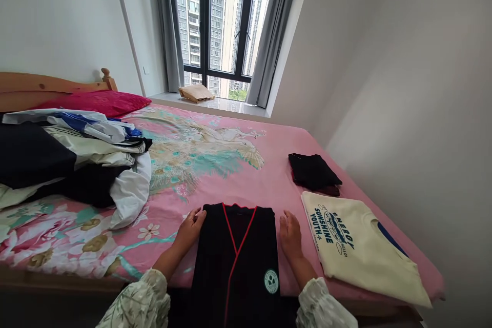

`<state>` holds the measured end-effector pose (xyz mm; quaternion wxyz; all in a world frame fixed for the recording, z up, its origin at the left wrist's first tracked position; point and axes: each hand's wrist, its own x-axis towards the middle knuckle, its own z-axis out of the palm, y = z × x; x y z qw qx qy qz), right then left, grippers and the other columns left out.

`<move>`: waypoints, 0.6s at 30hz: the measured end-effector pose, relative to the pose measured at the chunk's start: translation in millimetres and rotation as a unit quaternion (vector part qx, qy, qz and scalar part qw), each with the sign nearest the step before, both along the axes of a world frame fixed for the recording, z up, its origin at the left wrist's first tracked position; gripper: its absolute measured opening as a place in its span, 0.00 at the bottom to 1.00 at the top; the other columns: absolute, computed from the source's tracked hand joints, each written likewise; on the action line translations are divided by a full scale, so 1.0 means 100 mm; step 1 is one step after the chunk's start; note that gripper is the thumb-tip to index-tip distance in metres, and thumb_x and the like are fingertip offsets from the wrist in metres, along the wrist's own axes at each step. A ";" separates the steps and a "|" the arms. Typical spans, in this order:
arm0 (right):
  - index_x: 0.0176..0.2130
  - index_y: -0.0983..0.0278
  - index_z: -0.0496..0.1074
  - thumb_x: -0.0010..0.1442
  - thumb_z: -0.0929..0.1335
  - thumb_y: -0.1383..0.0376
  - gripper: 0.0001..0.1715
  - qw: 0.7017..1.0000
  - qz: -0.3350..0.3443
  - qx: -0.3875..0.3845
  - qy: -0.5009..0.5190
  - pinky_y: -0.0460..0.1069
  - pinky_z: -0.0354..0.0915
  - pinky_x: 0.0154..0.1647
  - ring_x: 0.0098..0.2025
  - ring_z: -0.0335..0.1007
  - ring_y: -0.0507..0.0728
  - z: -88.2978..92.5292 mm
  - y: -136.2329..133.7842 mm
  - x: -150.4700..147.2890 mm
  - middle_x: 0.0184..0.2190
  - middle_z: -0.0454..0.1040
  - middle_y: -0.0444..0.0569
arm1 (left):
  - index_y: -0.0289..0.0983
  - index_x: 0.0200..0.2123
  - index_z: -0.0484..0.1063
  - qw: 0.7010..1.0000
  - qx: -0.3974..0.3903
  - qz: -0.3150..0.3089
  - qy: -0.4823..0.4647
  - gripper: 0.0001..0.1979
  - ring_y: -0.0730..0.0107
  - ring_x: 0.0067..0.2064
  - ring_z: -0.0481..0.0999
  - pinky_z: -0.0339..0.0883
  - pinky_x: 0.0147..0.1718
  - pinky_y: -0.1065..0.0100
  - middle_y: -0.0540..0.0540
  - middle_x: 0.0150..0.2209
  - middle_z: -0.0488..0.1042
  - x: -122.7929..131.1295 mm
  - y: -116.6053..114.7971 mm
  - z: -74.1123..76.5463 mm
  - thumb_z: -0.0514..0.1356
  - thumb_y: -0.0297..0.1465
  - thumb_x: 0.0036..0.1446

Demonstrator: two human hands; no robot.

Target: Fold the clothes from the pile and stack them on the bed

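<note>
A black garment with red V-shaped trim and a round white-and-green badge (236, 256) lies folded lengthwise on the pink floral bedspread (215, 164), its lower part hanging over the near edge. My left hand (189, 230) rests against the garment's upper left side, fingers stretched out flat. On the garment's upper right side lies my right hand (290, 236), also flat, fingers together and extended. Neither hand grips anything.
A cream folded T-shirt with dark teal print (357, 246) lies to the right, a small folded black garment (313, 171) behind it. A heap of unfolded clothes (73, 159) covers the bed's left side, next to a red pillow (96, 102). A white wall runs close along the right.
</note>
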<state>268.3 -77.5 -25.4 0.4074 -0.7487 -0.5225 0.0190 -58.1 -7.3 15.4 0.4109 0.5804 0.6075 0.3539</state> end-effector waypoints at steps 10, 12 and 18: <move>0.60 0.62 0.58 0.63 0.53 0.58 0.29 0.954 -0.074 -0.201 -0.211 0.65 0.40 0.62 0.64 0.45 0.60 -0.32 0.23 0.06 0.62 0.56 0.52 | 0.38 0.42 0.73 0.998 0.003 0.039 -0.046 0.24 0.59 0.41 0.78 0.70 0.41 0.64 0.45 0.37 0.79 0.12 0.11 -0.17 0.60 0.48 0.46; 0.61 0.62 0.58 0.63 0.52 0.59 0.30 0.949 -0.079 -0.206 -0.227 0.66 0.41 0.61 0.64 0.45 0.61 -0.33 0.26 0.06 0.62 0.56 0.52 | 0.38 0.44 0.71 0.998 -0.002 0.043 -0.054 0.25 0.59 0.43 0.77 0.70 0.43 0.63 0.45 0.40 0.79 0.13 0.09 -0.21 0.61 0.47 0.46; 0.60 0.62 0.59 0.62 0.52 0.58 0.31 0.949 -0.086 -0.183 -0.240 0.67 0.42 0.60 0.63 0.47 0.62 -0.42 0.31 0.12 0.62 0.57 0.52 | 0.38 0.42 0.70 0.990 -0.055 -0.018 -0.130 0.24 0.58 0.49 0.75 0.68 0.49 0.62 0.44 0.43 0.77 0.08 0.27 -0.28 0.65 0.43 0.42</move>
